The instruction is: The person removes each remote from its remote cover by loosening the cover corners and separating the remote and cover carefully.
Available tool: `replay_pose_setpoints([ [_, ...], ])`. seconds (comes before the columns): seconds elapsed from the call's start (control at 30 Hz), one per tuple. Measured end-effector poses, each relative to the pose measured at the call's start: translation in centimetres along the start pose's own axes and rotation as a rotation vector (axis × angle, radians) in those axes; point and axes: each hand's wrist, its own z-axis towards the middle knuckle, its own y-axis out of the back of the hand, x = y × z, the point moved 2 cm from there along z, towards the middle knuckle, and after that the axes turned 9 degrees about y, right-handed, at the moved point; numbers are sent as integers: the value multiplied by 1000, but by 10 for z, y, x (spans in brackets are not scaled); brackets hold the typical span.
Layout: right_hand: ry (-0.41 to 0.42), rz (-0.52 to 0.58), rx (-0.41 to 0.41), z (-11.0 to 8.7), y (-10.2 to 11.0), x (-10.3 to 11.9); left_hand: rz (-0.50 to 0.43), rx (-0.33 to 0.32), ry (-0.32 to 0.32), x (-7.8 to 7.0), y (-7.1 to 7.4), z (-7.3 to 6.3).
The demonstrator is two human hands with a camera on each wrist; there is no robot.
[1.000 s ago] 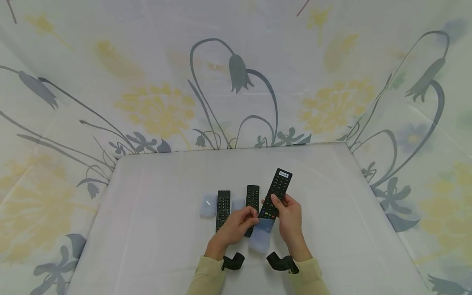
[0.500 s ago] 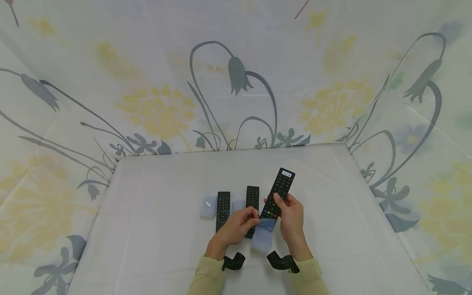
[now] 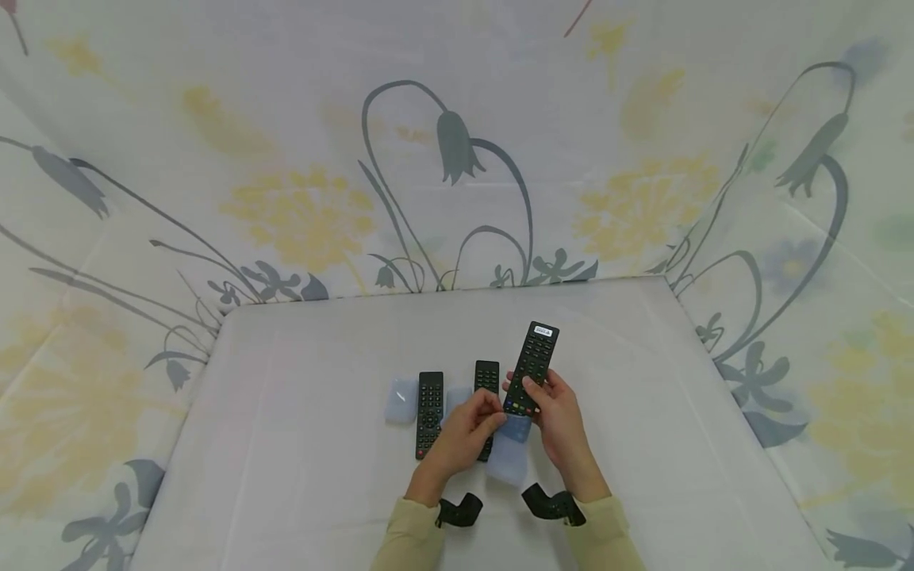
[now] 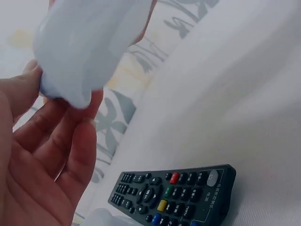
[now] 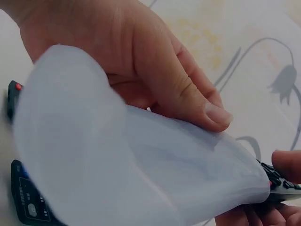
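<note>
In the head view my right hand (image 3: pixel 562 416) grips a black remote control (image 3: pixel 534 357), thumb on its buttons. The remote slants up and away. A translucent pale-blue soft sleeve (image 3: pixel 508 460) covers its lower end, and the rest of the sleeve hangs below. My left hand (image 3: pixel 462 434) pinches the left side of the sleeve's opening between thumb and fingers. From the left wrist, the sleeve (image 4: pixel 89 52) hides the remote inside it. In the right wrist view the sleeve (image 5: pixel 70 136) fills the foreground, and a short piece of remote (image 5: pixel 282 183) sticks out.
On the white table (image 3: pixel 314 444) lie two more black remotes, one at the left (image 3: pixel 430 412) and one in the middle (image 3: pixel 487 377), partly behind my left hand. Beside them are two folded pale-blue sleeves, one left (image 3: pixel 401 400) and one between (image 3: pixel 457 399). Flower-patterned cloth walls (image 3: pixel 300 214) surround the table.
The sleeve's opening has moved a little up the remote, with my left hand moving along. Slightly less of the remote shows. The right hand and remote have shifted slightly.
</note>
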Motion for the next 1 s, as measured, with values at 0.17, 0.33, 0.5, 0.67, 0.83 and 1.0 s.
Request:
replay_pose_setpoints([
  [0.17,20,-13,6,0,0,0,109,-96,-80,-3,-4,0],
  [0.33,45,-19,-22,-1,-3,2,277,-153,-153,-12,-12,0],
  [0.5,35,-16,-41,-2,-3,2,326,-141,-170,-19,-14,0],
  [0.67,42,2,-55,-2,-2,0,364,-94,-182,-23,-10,2],
  [0.83,46,12,-92,-4,1,-2,389,-37,-181,-23,-8,4],
  [1.0,35,-8,-143,-5,3,-2,396,-2,-147,-22,-7,2],
])
